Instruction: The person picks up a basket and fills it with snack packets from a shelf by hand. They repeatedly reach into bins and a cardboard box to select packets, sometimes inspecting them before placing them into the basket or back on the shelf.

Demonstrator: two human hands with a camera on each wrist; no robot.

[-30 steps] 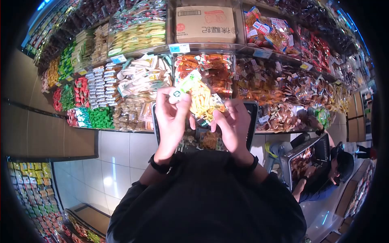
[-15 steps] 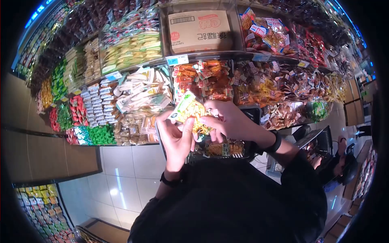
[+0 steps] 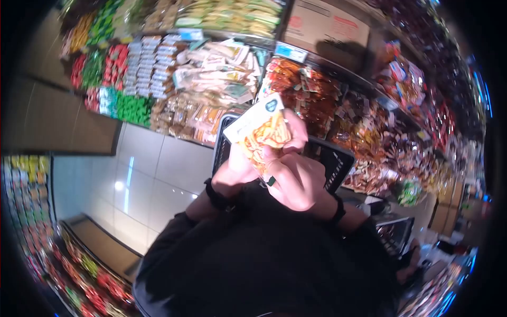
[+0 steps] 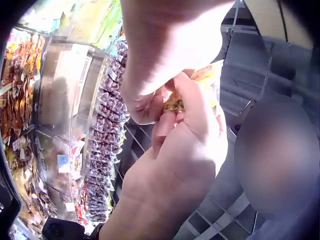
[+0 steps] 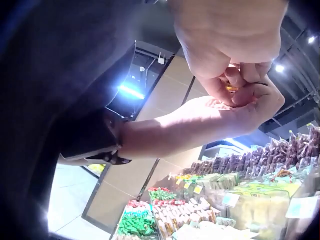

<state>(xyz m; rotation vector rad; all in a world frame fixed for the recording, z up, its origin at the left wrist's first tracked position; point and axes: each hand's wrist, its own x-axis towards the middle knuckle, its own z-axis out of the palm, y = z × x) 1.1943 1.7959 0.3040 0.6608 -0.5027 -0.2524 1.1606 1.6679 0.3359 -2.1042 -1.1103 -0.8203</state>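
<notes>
A small clear packet of orange-yellow snack sticks with a white label point(image 3: 260, 132) is held tilted over the basket, in front of the dark-clothed torso. My left hand point(image 3: 240, 165) grips it from the left and behind. Across its lower right part, my right hand point(image 3: 298, 182) pinches it with curled fingers. In the left wrist view the left hand point(image 4: 175, 45) comes from above and meets the right hand point(image 4: 175, 160), a bit of packet point(image 4: 205, 75) showing between. The right wrist view has the right hand point(image 5: 230, 35) against the left point(image 5: 250, 112), hiding most of the packet.
A black basket point(image 3: 338, 154) is under the hands. Beyond it are bins of wrapped snacks point(image 3: 216, 71) and a cardboard box point(image 3: 327, 31). Pale floor tiles point(image 3: 158, 174) lie at left; another basket point(image 3: 396, 235) and a person's arm point(image 3: 409, 264) are at lower right.
The packet has turned so its white label faces up, at upper left. My right hand has closed in over its lower part. The head view has rotated, shifting the shelves.
</notes>
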